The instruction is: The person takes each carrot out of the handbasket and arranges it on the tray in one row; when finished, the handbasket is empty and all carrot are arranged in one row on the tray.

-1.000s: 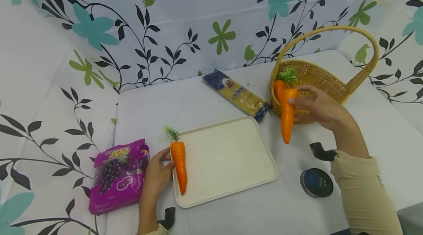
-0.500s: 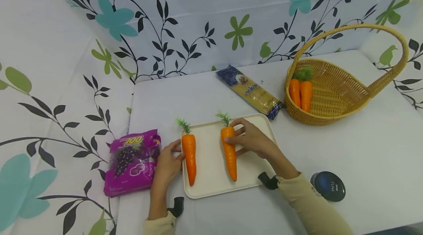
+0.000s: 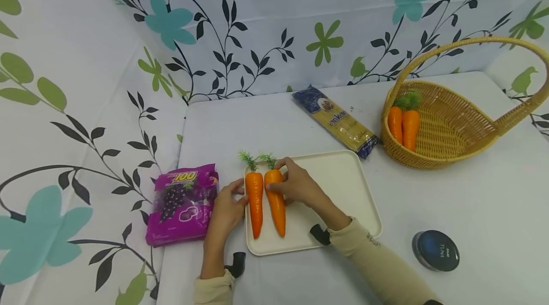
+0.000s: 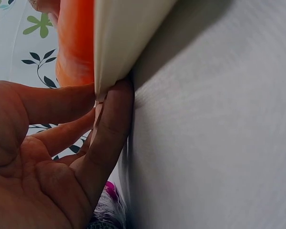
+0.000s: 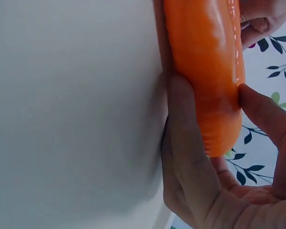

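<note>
My right hand (image 3: 302, 183) grips an orange carrot (image 3: 276, 200) with a green top, thumb on one side and fingers on the other, low over the cream tray (image 3: 330, 190). Just left of it a second carrot (image 3: 255, 205) lies along the tray's left edge. At that edge my left hand (image 3: 227, 207) pinches the tray's rim (image 4: 112, 52) between thumb and fingers, as the left wrist view shows. In the right wrist view the held carrot (image 5: 205, 62) appears close to the tray surface; whether it touches is hard to tell.
A wicker basket (image 3: 454, 128) with two carrots (image 3: 410, 128) stands at the back right. Beside it lies a blue and gold pasta packet (image 3: 336, 121). A purple candy bag (image 3: 184, 205) is left of the left hand, a tuna can (image 3: 435, 250) at the right.
My right hand has carried a carrot from the basket leftward over the tray, and set it beside the first carrot. My left hand has stayed at the tray's edge. The head view has shifted.
</note>
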Action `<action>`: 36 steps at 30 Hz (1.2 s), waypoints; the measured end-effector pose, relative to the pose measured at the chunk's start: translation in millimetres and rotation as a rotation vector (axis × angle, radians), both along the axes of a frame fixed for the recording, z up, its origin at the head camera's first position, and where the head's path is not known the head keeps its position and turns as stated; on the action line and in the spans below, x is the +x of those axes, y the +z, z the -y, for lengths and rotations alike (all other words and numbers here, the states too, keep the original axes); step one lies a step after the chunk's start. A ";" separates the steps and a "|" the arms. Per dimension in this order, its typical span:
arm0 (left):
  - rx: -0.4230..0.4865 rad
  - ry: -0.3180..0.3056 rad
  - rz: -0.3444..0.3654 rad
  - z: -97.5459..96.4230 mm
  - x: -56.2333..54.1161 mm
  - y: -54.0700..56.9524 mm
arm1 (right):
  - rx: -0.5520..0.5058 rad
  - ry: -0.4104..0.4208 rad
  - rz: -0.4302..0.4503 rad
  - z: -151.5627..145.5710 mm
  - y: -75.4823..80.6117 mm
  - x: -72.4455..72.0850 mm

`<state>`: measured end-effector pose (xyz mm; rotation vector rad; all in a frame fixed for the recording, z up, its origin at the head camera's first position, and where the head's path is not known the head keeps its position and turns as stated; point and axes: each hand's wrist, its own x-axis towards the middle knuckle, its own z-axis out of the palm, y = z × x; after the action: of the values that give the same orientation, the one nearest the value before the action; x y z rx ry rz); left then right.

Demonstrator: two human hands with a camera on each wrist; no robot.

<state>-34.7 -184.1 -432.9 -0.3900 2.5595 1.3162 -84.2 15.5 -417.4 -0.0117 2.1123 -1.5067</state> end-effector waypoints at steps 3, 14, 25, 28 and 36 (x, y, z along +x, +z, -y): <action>0.000 -0.009 -0.006 -3.7 -1.9 0.7 | 0.041 0.001 -0.026 -1.6 2.1 1.5; -0.018 -0.039 -0.016 -11.7 -5.7 2.9 | 0.106 -0.087 -0.009 -52.9 21.5 2.6; -0.034 -0.025 0.020 -6.7 -1.2 6.9 | 0.340 -0.079 -0.242 -166.5 66.5 -15.1; -0.035 -0.023 0.027 -4.7 0.3 6.9 | 0.433 -0.062 -0.335 -197.2 80.1 -25.6; -0.028 -0.037 0.019 -5.2 2.2 6.4 | 0.632 0.023 -0.464 -264.2 103.9 -60.5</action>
<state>-32.5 -178.9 -426.5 -0.3560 2.5599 1.2590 -144.7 279.7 -313.5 -0.1679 2.8640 -0.8112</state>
